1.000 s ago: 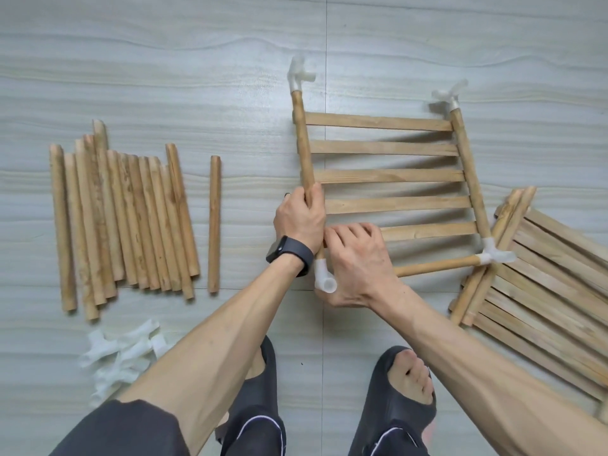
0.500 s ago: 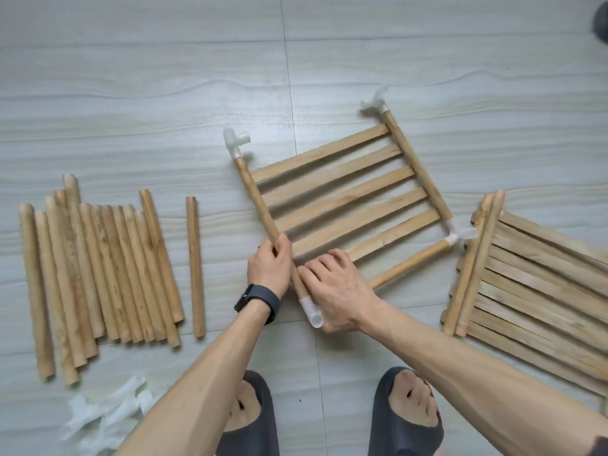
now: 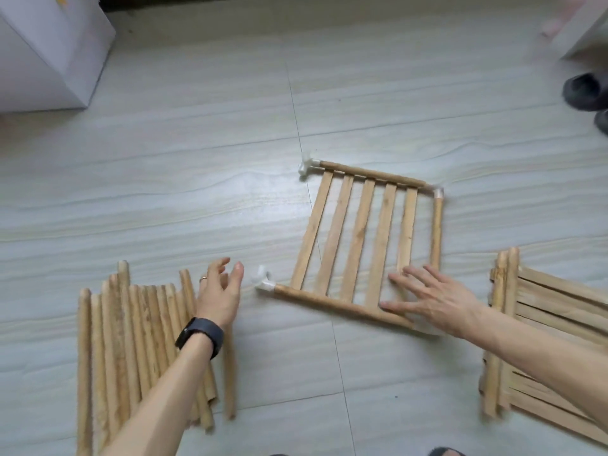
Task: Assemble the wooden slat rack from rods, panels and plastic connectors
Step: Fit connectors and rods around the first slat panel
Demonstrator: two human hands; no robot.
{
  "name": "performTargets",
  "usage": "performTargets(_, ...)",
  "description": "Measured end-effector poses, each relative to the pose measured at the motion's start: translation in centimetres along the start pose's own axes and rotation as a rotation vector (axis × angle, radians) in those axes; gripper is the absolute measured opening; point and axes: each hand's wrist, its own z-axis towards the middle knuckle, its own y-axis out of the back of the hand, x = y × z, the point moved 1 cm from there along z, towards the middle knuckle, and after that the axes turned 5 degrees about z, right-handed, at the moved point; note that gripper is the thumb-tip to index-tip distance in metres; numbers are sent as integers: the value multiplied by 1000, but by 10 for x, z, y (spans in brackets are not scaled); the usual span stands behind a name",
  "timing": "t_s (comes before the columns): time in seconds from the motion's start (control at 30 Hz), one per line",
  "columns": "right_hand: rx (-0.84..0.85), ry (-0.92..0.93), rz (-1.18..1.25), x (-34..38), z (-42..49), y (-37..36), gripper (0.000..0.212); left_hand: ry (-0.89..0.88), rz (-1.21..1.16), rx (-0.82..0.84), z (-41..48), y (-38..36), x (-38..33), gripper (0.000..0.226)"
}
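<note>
A slat panel [image 3: 358, 238] with rods on three sides lies flat on the floor at centre right. White plastic connectors sit at its corners: one at the near left [image 3: 263, 283], one at the far left [image 3: 307, 166], one at the far right [image 3: 438, 193]. My right hand [image 3: 431, 299] rests flat, fingers spread, on the panel's near right corner and hides that corner. My left hand [image 3: 218, 291] hovers open over the pile of loose rods [image 3: 131, 350], holding nothing. More slat panels [image 3: 546, 340] are stacked at the right.
A white box [image 3: 49, 51] stands at the far left. Dark slippers [image 3: 585, 92] lie at the far right beside white furniture [image 3: 589, 31]. A dark shoe tip [image 3: 447, 451] shows at the bottom edge. The floor is pale tile.
The panel has been turned clockwise and laid down. Both hands let go of its rod and connector. My left hand moved left over the rod pile. The view tilted up.
</note>
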Motion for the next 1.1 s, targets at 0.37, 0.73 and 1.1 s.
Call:
performTargets(0.37,-333,-234,754,129,49,50,44,23,160,126,-17,-45,-3,39)
performTargets(0.73,-347,-449,911,60,32,-2,40,-238,631,394,-104,-64,8,71)
performTargets(1.1,-455,-495,924,19,-5,-30,48,-164,510,29,-61,-50,-3,49)
